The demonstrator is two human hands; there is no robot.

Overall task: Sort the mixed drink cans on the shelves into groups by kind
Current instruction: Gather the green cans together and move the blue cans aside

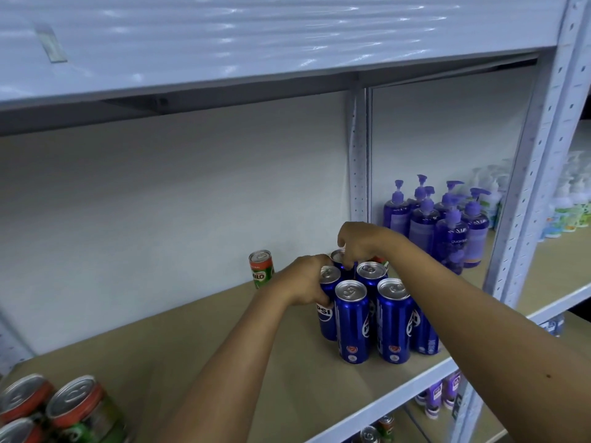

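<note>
Several tall blue Pepsi cans (pixel 351 324) stand bunched together on the tan shelf board (pixel 198 353), right of middle. My left hand (pixel 303 279) wraps around the left rear Pepsi can (pixel 327 311) of the bunch. My right hand (pixel 361 244) reaches over the group and pinches the top of a rear blue can (pixel 338 255). A green and red Milo can (pixel 261 268) stands alone against the back wall, left of the group. More Milo cans (pixel 73 407) sit at the bottom left corner. A red and green can edge shows behind my right wrist.
Purple pump bottles (pixel 447 225) stand on the neighbouring shelf to the right, behind a white upright post (pixel 359 161). Another white post (pixel 540 174) is nearer at right. An upper shelf (pixel 256 43) hangs overhead. More cans (pixel 377 430) sit on the shelf below.
</note>
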